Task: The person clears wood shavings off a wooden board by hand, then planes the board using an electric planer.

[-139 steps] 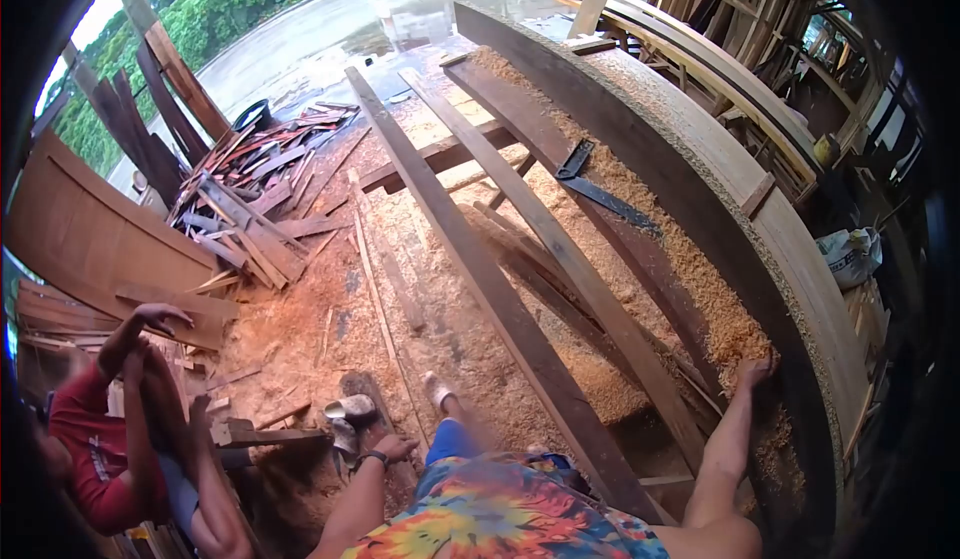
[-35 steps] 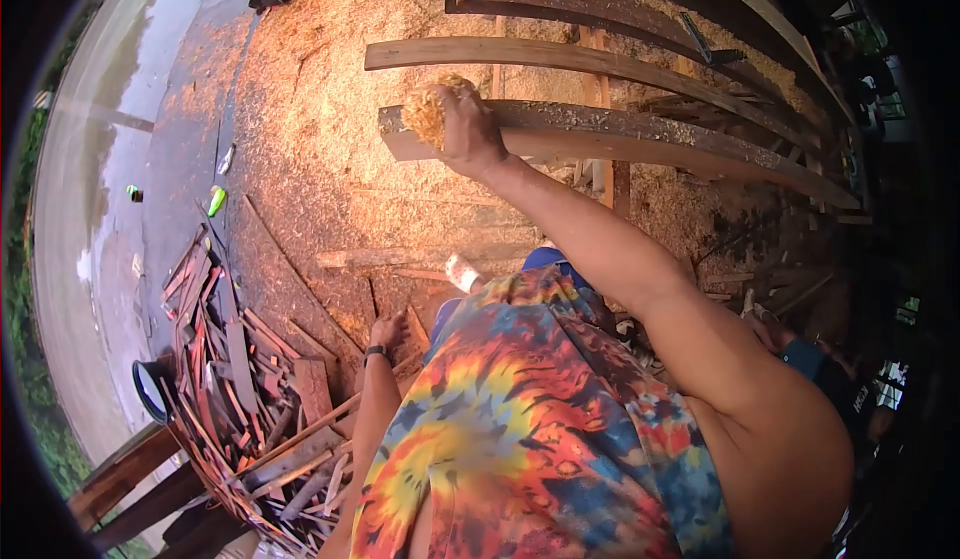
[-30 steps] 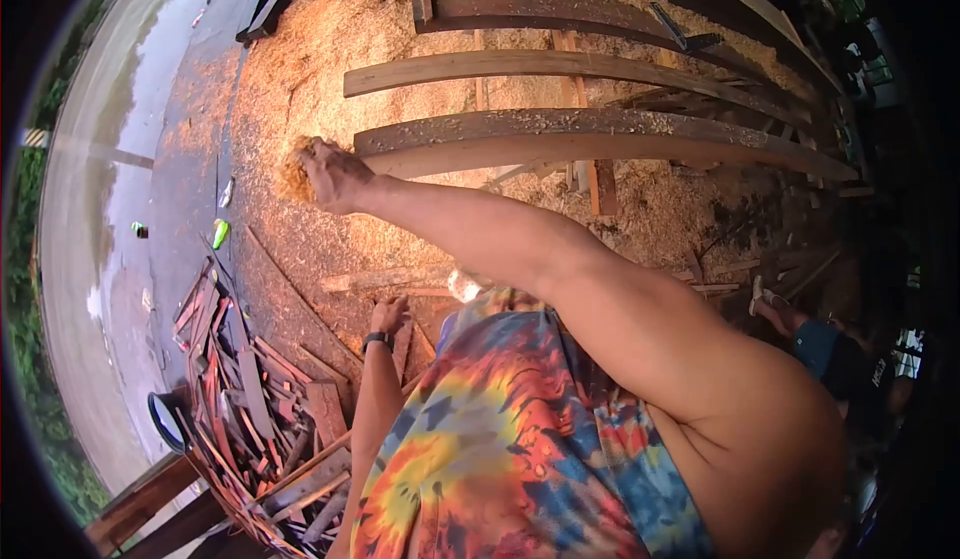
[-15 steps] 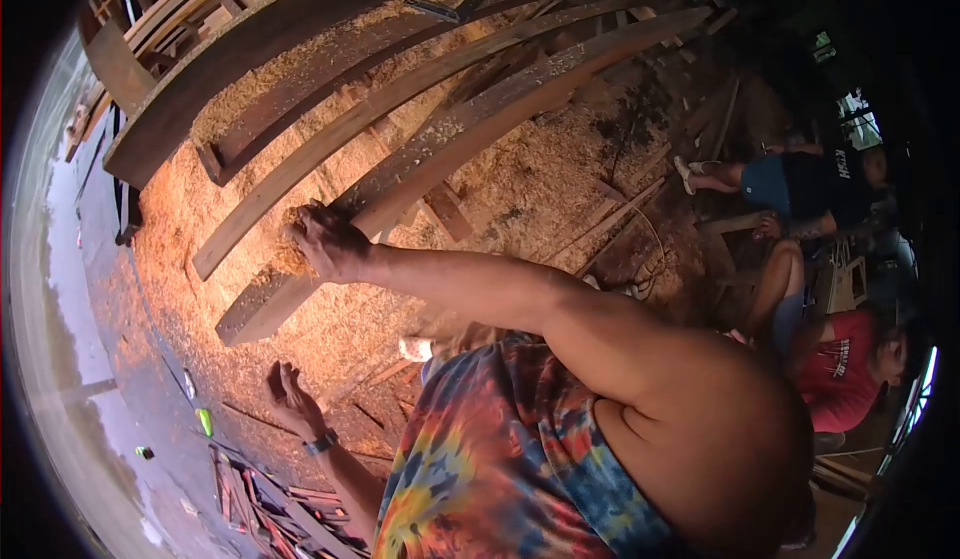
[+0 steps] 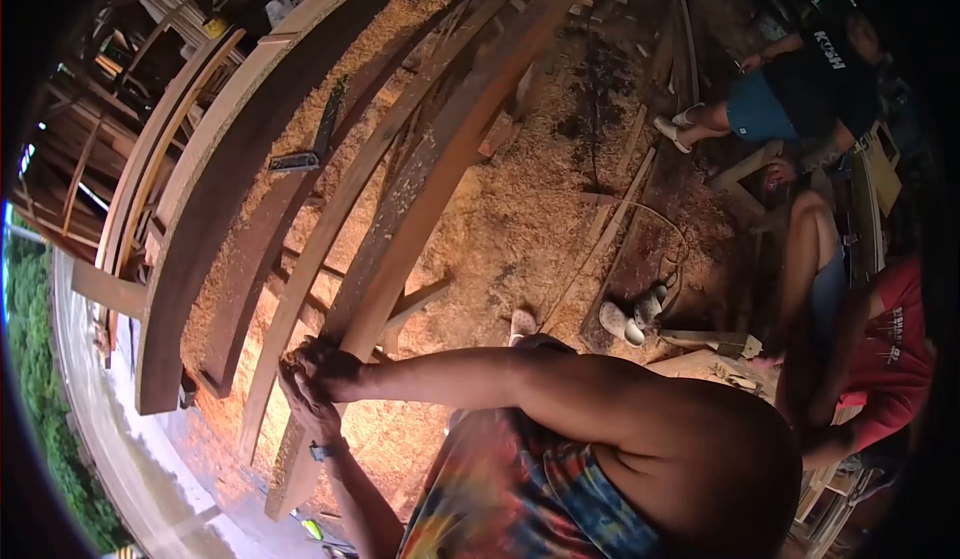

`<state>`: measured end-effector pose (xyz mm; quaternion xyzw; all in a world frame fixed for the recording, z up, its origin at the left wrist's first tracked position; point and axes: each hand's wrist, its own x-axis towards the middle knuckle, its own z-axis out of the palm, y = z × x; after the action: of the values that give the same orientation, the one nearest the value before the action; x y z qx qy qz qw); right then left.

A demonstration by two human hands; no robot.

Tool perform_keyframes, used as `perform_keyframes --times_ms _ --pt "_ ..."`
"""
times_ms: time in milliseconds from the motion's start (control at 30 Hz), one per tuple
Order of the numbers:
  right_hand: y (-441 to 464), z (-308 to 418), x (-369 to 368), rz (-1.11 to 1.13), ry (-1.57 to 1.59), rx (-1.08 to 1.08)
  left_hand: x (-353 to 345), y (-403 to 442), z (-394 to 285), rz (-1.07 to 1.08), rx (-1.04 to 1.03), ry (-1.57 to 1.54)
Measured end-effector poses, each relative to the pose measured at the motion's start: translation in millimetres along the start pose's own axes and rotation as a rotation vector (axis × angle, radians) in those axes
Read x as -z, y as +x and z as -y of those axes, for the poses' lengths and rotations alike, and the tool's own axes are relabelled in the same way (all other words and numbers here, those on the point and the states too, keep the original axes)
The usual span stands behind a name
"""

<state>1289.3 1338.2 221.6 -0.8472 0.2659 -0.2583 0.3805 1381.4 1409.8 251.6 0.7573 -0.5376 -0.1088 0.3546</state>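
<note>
My right hand (image 5: 332, 369) is closed, with a brown clump of wood shavings (image 5: 289, 358) partly hidden at its fingertips. It is over a long dark timber beam (image 5: 385, 249) sprinkled with shavings. My left hand (image 5: 312, 411), with a dark watch on its wrist, meets the right one from below, its fingers stretched up against the right fingertips. Part of its palm is hidden. Just left of both hands runs a narrower curved timber (image 5: 305, 304). The beam's near end (image 5: 293, 474) shows below my left hand.
Wider curved planks (image 5: 185, 289) lie at the left, with a framing square (image 5: 305, 154) across them. Shavings (image 5: 510, 214) cover the ground. Pale clogs (image 5: 632, 319) and a cord lie at right. One person in a dark shirt (image 5: 825, 79) and another in red (image 5: 890, 339) are at the right.
My left hand has risen from below the beam to meet my right hand, which stays at the beam. The view has turned, showing more of the right side and greenery at left.
</note>
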Motion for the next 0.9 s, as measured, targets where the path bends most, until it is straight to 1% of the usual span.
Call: perform_keyframes --times_ms 67,100,200,233,333,400,500,600,667,700,800,833,900 --pt "-1 -35 27 -0.044 -0.095 0.034 -32 18 -26 0.048 -0.005 -0.015" --pt "-1 -55 39 -0.07 -0.257 0.095 -50 27 -35 0.058 -0.065 0.008" --pt "-11 -81 126 0.066 0.115 -0.151 -99 53 -76 0.124 -0.076 -0.032" --pt "-11 -103 118 -0.068 -0.121 -0.035 -115 63 -84 0.117 -0.099 0.0" --pt "-26 -140 167 -0.315 -0.241 0.15 -156 82 -121 0.157 -0.12 -0.014" --pt "-28 -165 186 -0.376 -0.237 0.122 -185 95 -141 0.172 -0.113 0.029" --pt "-33 -205 224 -0.462 -0.24 0.098 -224 120 -178 0.229 -0.205 -0.02" --pt "-39 -243 271 -0.318 -0.192 0.009 -266 145 -214 0.277 -0.292 -0.016" --pt "-42 -267 305 -0.294 -0.219 -0.023 -293 162 -243 0.315 -0.312 -0.039" --pt "-43 -279 321 -0.282 -0.23 -0.035 -313 176 -242 0.304 -0.373 -0.064" --pt "-46 -315 368 -0.375 -0.267 -0.029 -361 203 -276 0.313 -0.429 -0.133" --pt "-46 -329 384 -0.324 -0.224 -0.059 -374 210 -291 0.356 -0.387 -0.15" --pt "-46 -356 417 -0.228 -0.134 -0.126 -404 222 -316 0.324 -0.395 -0.113"
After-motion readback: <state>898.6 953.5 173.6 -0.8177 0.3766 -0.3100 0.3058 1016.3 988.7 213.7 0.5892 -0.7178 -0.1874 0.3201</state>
